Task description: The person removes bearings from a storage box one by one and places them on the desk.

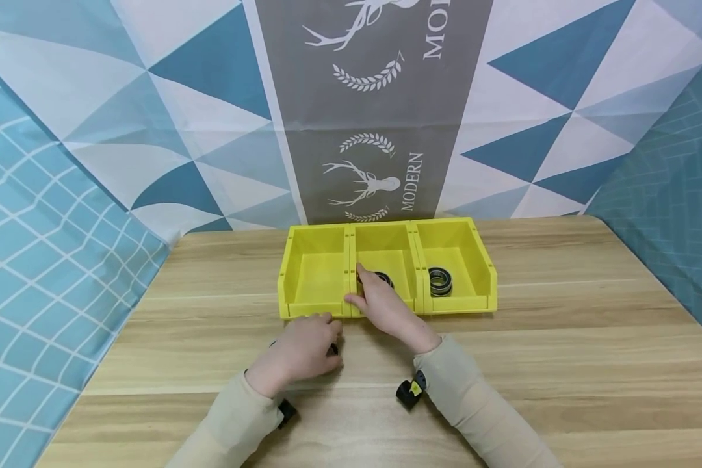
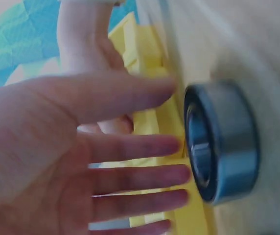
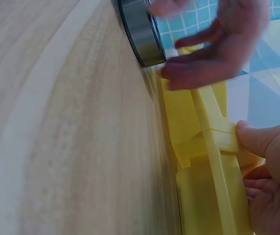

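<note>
My left hand (image 1: 301,348) is over the table in front of the yellow bins, mostly covering a ball bearing (image 2: 228,142). In the left wrist view its fingers are spread and nearly straight, their tips close to the bearing's face. The bearing, a black and silver ring, stands on the wooden table. My right hand (image 1: 386,309) reaches over the front of the middle yellow bin (image 1: 380,235), its thumb (image 3: 247,137) at the bin's rim. Inside, its other fingers are partly hidden; whether they hold anything is unclear. Another bearing (image 1: 384,279) shows beside that hand.
The right yellow bin (image 1: 459,250) contains a bearing (image 1: 440,281) near its front left corner. The left yellow bin (image 1: 318,266) adjoins the middle one. A patterned cloth (image 1: 380,104) hangs behind the wooden table (image 1: 561,364).
</note>
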`<state>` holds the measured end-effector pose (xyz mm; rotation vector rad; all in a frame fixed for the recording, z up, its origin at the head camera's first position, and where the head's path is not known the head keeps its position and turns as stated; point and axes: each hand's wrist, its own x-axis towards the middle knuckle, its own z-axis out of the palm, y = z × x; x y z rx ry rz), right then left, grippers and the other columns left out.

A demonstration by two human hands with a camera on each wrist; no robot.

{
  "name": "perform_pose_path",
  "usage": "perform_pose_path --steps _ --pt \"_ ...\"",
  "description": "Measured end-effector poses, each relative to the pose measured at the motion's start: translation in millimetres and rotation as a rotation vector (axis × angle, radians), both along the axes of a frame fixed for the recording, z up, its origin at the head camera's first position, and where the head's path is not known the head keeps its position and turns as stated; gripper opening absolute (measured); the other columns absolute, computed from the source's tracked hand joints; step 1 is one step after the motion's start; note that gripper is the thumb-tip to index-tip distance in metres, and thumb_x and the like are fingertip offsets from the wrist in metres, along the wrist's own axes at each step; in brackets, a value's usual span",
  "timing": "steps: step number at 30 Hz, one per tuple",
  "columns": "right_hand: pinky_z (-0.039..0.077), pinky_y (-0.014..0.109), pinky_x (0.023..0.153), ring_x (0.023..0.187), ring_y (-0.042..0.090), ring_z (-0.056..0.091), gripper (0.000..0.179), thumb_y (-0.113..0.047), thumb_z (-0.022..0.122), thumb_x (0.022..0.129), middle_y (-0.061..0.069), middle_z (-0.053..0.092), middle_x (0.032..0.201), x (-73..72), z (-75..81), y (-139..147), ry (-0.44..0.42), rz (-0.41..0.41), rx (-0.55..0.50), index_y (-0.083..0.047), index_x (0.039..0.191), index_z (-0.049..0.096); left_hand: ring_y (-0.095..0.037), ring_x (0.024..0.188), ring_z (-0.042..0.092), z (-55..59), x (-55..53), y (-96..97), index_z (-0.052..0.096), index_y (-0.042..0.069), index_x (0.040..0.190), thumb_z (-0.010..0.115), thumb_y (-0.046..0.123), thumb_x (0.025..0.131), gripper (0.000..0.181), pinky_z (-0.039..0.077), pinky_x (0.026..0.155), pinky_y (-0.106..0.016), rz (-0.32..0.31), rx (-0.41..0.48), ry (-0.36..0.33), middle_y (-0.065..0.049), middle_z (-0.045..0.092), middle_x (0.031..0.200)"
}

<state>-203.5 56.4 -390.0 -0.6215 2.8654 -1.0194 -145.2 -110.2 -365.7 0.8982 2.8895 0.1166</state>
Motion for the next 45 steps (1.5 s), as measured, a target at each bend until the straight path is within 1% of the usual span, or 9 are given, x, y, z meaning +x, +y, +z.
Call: perform_pose_path --steps 5,8,11,18,26,31,35,40,45 --pt "0.029 0.04 0.104 0.13 0.03 0.034 0.07 -0.034 0.052 0.091 0.021 0.032 0.142 -0.2 -0.7 0 0.017 -0.004 0.009 0.006 0.14 0.021 -0.012 0.069 0.052 4.4 -25.5 -0.7 0.062 0.011 0.086 0.066 0.024 0.082 0.014 0.044 0.063 -0.029 0.116 0.277 0.051 0.002 0.056 0.079" --pt "0.032 0.04 0.103 0.129 0.03 0.035 0.07 -0.034 0.052 0.091 0.021 0.033 0.141 -0.1 -1.0 0 0.026 -0.005 0.008 0.007 0.14 0.022 -0.012 0.072 0.054 4.3 -43.5 -1.5 0.06 0.011 0.084 0.065 0.021 0.083 0.011 0.046 0.067 -0.029 0.205 0.464 0.001 0.001 0.058 0.08" --pt "0.033 0.04 0.102 0.128 0.031 0.037 0.07 -0.035 0.051 0.091 0.022 0.034 0.14 -0.2 -1.6 -1 0.034 0.007 0.016 0.007 0.139 0.022 -0.012 0.071 0.052 0.0 -57.9 -3.1 0.059 0.011 0.085 0.065 0.023 0.084 0.014 0.045 0.066 -0.027 0.26 0.561 -0.085 0.001 0.059 0.079" --pt "0.035 0.04 0.101 0.128 0.03 0.037 0.07 -0.035 0.052 0.091 0.021 0.035 0.14 -2.1 -0.8 -1 0.039 0.007 0.024 0.006 0.14 0.022 -0.014 0.064 0.047 -8.0 -69.9 -3.4 0.058 0.011 0.085 0.063 0.033 0.085 0.022 0.04 0.059 -0.026 0.299 0.602 -0.203 0.0 0.057 0.076" --pt "0.039 0.04 0.096 0.118 0.03 0.046 0.07 -0.029 0.056 0.09 0.023 0.041 0.134 -6.6 6.7 7 0.011 0.058 -0.004 0.008 0.139 0.022 -0.012 0.059 0.042 -13.2 -71.7 2.0 0.058 0.011 0.078 0.062 0.031 0.085 0.022 0.034 0.055 -0.023 0.288 0.652 -0.172 0.001 0.052 0.067" --pt "0.04 0.038 0.095 0.116 0.027 0.049 0.063 -0.018 0.056 0.091 0.02 0.041 0.136 -12.4 12.3 17 -0.072 0.133 -0.047 0.006 0.139 0.023 -0.011 0.058 0.043 -16.0 -70.6 3.1 0.057 0.01 0.077 0.062 0.03 0.085 0.022 0.035 0.055 -0.023 0.285 0.639 -0.159 0.001 0.051 0.066" --pt "0.043 0.037 0.093 0.114 0.027 0.052 0.048 -0.011 0.055 0.09 0.017 0.047 0.132 -15.5 17.7 22 -0.018 0.072 -0.071 0.002 0.134 0.039 -0.011 0.06 0.044 -19.4 -70.2 1.4 0.057 0.01 0.079 0.062 0.03 0.085 0.021 0.037 0.056 -0.024 0.284 0.639 -0.156 0.001 0.053 0.069" --pt "0.038 0.039 0.097 0.116 0.03 0.048 0.038 -0.012 0.063 0.084 0.016 0.052 0.124 -20.7 15.4 20 0.144 -0.004 0.095 0.0 0.119 0.055 -0.011 0.063 0.046 -22.0 -70.9 -0.8 0.057 0.011 0.08 0.062 0.031 0.085 0.022 0.039 0.059 -0.025 0.274 0.639 -0.154 0.001 0.055 0.071" --pt "0.039 0.04 0.096 0.114 0.032 0.049 0.047 -0.02 0.068 0.081 0.018 0.051 0.124 -25.6 9.6 17 0.052 -0.021 0.195 0.002 0.121 0.054 -0.012 0.063 0.046 -23.3 -72.5 -1.1 0.057 0.011 0.081 0.062 0.033 0.086 0.022 0.039 0.06 -0.025 0.267 0.636 -0.165 0.001 0.055 0.071"
